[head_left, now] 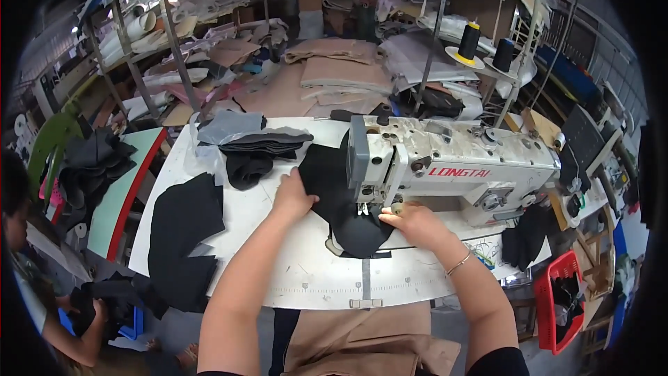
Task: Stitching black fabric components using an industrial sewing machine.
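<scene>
The black fabric (341,202) is spread on the white worktop (306,271) under the head of the sewing machine (452,163), running from about 11 o'clock of the needle down to a rounded edge at 6 o'clock. The left hand (292,196) is laid flat and open on the cloth at roughly 9 o'clock of the needle, pressing rather than gripping. The right hand (412,221) is set just beside the presser foot at about 4 o'clock, fingers together on the cloth edge; whether anything is pinched can't be told.

Biggest worry, as judged from here: the right fingertips are parked really close to the needle, so a slip or a sudden feed could get them caught. The seam could also be pulled crooked if the cloth is pushed unevenly by the left hand. Black on black makes the layers hard to tell apart, so a fold could be stitched in unnoticed. The fabric pile (182,237) at 9 o'clock of the worktop hangs over the edge and could be dragged off. A bracelet (458,263) is worn on the right wrist, which could snag.
</scene>
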Tool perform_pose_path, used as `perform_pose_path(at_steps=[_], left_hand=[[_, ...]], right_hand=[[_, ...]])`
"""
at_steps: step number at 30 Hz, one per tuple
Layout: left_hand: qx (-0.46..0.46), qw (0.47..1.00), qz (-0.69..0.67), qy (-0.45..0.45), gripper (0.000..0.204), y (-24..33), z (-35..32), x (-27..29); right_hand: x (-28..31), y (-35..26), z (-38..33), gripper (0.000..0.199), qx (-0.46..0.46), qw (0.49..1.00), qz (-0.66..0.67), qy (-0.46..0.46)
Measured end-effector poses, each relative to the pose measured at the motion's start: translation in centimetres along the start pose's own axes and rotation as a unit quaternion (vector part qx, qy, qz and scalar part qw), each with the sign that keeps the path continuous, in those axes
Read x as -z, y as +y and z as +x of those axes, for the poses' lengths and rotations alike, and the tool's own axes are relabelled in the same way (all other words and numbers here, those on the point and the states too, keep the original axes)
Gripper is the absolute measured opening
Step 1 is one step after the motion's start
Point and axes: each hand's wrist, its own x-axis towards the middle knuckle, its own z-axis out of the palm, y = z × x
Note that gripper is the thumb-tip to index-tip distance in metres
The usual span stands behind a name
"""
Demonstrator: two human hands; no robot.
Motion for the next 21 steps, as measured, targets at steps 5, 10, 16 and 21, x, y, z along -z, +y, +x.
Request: perform_pose_path(at_steps=[5,10,16,21], left_hand=[[-0.135,0.99,0.026,0.037,0.044,1.1,7.1,-3.0],[-0.225,0.952,-0.208,-0.001,0.026,0.4,16.2,-6.7],[-0.319,0.915,-0.245,0.032,0.023,6.4,10.1,-10.9],[-0.315,0.914,-0.239,0.088,0.02,3.4,3.3,-5.9]], right_hand=[[0.0,-0.3,0.5,0.016,0.066,0.991,-0.117,-0.004],[1.0,-6.5,3.1,0.015,0.131,0.987,-0.068,0.065],[-0.8,-6.5,1.3,0.015,0.01,1.0,-0.007,0.024],[0.7,-4.5,1.1,0.018,-0.188,0.925,0.322,0.072]])
